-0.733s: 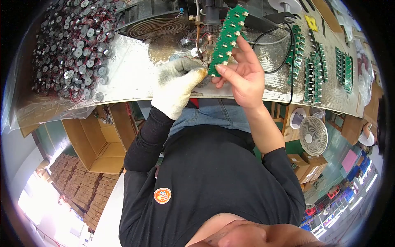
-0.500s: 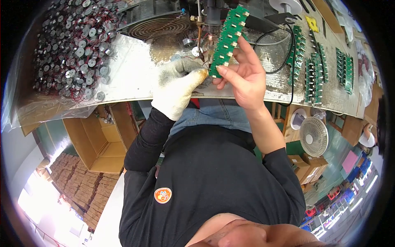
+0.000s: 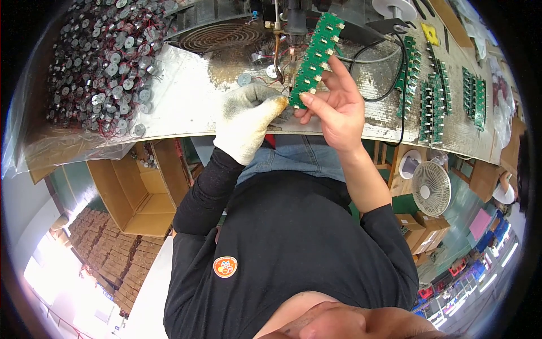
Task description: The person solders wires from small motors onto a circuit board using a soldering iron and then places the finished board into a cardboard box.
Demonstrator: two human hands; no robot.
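Note:
My right hand (image 3: 341, 116) is bare and closed on a long green circuit board (image 3: 317, 59), tilted up and away, with a row of small pale connectors along its right edge. The thumb presses near the board's lower end. My left hand (image 3: 243, 121), in a white and grey glove with stained fingertips, is pinched at the board's lower left corner; what lies between its fingertips is too small to make out. Just beyond the glove are a small round motor (image 3: 271, 71) and thin red wires. A thin copper-coloured rod (image 3: 277, 53) stands upright above them.
A big heap of small wired motors (image 3: 107, 68) covers the table's left side. Behind my hands is a round fan grille (image 3: 220, 38). More green boards (image 3: 432, 110) lie at the right, past a black cable (image 3: 403, 85). An open cardboard box (image 3: 149, 212) stands below the table's left edge.
My left hand has shifted slightly to the right. The board in my right hand has moved a little right and nearer. Both hands keep their closed grip.

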